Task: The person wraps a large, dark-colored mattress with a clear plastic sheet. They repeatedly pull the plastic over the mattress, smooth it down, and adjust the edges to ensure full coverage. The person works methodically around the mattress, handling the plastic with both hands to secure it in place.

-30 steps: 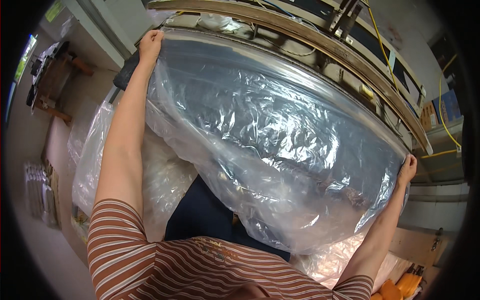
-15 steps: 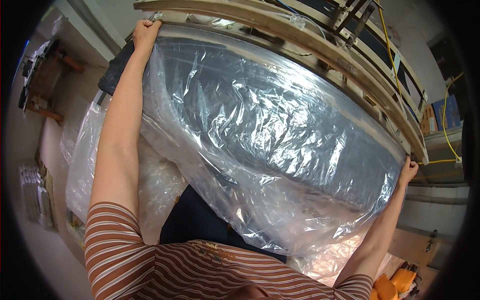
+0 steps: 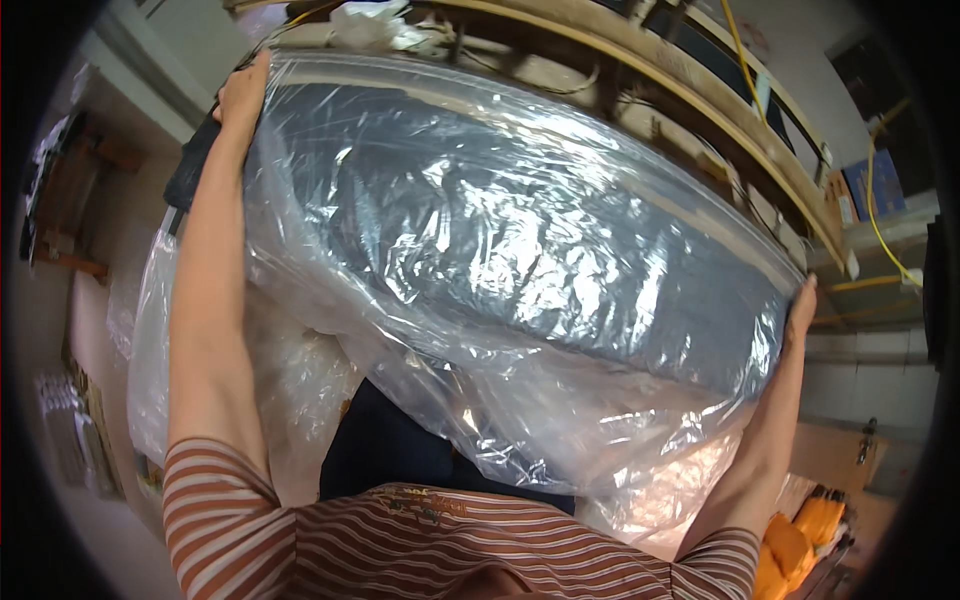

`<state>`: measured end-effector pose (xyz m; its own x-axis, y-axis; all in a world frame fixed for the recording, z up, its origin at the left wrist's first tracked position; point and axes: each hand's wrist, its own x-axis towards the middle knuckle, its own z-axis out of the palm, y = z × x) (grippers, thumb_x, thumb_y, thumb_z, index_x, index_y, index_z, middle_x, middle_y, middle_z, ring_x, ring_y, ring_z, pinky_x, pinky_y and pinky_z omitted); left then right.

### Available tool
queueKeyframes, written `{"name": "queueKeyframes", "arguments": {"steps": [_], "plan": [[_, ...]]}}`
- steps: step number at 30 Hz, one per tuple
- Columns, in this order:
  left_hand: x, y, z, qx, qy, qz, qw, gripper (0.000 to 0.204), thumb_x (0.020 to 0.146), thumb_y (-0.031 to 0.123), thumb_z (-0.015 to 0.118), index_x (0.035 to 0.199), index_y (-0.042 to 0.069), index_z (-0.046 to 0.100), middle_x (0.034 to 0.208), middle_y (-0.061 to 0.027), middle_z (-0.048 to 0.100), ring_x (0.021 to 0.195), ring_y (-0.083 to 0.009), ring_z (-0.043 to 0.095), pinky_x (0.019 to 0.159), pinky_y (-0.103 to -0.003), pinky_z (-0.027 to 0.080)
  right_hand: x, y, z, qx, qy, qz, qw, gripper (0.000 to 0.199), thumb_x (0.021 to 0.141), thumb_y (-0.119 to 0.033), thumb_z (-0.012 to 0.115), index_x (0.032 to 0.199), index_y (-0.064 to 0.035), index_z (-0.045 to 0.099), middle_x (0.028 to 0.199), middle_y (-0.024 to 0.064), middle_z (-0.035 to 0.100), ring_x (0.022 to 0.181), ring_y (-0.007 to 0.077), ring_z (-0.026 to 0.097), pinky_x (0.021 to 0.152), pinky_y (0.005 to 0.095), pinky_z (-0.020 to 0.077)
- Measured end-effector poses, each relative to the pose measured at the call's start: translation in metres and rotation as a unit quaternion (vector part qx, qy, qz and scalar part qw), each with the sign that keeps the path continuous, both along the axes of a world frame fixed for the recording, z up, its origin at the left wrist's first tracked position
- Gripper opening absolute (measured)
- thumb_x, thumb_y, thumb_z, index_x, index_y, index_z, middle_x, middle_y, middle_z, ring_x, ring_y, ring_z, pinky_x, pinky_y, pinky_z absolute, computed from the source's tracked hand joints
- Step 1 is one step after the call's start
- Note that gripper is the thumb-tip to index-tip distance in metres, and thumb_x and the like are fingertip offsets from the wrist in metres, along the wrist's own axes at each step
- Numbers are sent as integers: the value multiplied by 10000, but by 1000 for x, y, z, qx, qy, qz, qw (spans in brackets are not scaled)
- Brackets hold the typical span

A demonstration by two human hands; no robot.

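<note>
A wide sheet of clear plastic film (image 3: 560,390) lies over a long dark padded surface (image 3: 420,140) and hangs in folds toward my body. My left hand (image 3: 241,95) grips the film's far left corner, its fingers closed. At the far right corner, my right hand (image 3: 803,305) pinches the film's edge; the fingertips are partly hidden. Between the two hands the far edge of the film is stretched fairly straight, with wrinkles and bright glare across the middle.
Beyond the film runs a machine frame with wooden bars (image 3: 690,85) and a yellow cable (image 3: 875,200). A crumpled plastic bundle (image 3: 370,22) sits on it. More loose film (image 3: 300,390) lies near my legs. An orange object (image 3: 800,545) is at the lower right, and a wooden stand (image 3: 70,240) at left.
Both hands have shifted left, the right one also slightly up, carrying the film's far edge along. The view has shifted too, and a crumpled plastic bundle now shows at the top.
</note>
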<state>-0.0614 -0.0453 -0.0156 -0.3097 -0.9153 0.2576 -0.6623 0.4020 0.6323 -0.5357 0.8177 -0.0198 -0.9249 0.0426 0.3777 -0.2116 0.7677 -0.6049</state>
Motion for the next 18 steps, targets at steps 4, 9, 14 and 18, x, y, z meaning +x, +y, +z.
{"name": "queueKeyframes", "arguments": {"steps": [4,9,14,18], "plan": [[52,-31,13,5,265,-93,960,341,894,287,576,1093,20,650,1085,-81,643,1026,-175,568,926,-289,403,102,-27,37,324,88,134,932,452,936,-377,515,1017,62,592,1027,146,612,973,231,543,901,354,385],[207,-149,35,27,71,-24,997,449,921,396,540,1159,25,629,1116,-84,649,1013,-190,594,910,-306,437,205,-91,58,-138,-190,263,936,196,946,-284,535,845,-118,508,771,-92,398,715,31,361,622,204,318],[77,-12,53,-265,32,-207,941,403,910,322,571,1238,88,573,1187,-81,617,1045,-215,588,893,-308,446,283,-105,94,-250,-230,297,892,148,944,-248,549,863,-124,554,778,-104,440,722,3,365,643,174,318],[-46,388,117,72,81,-468,877,396,836,194,667,1211,101,581,1108,-46,612,1016,-154,581,844,-296,465,319,-92,109,-238,-212,323,891,144,943,-230,557,863,-110,563,775,-99,451,729,0,376,643,179,327]]}}
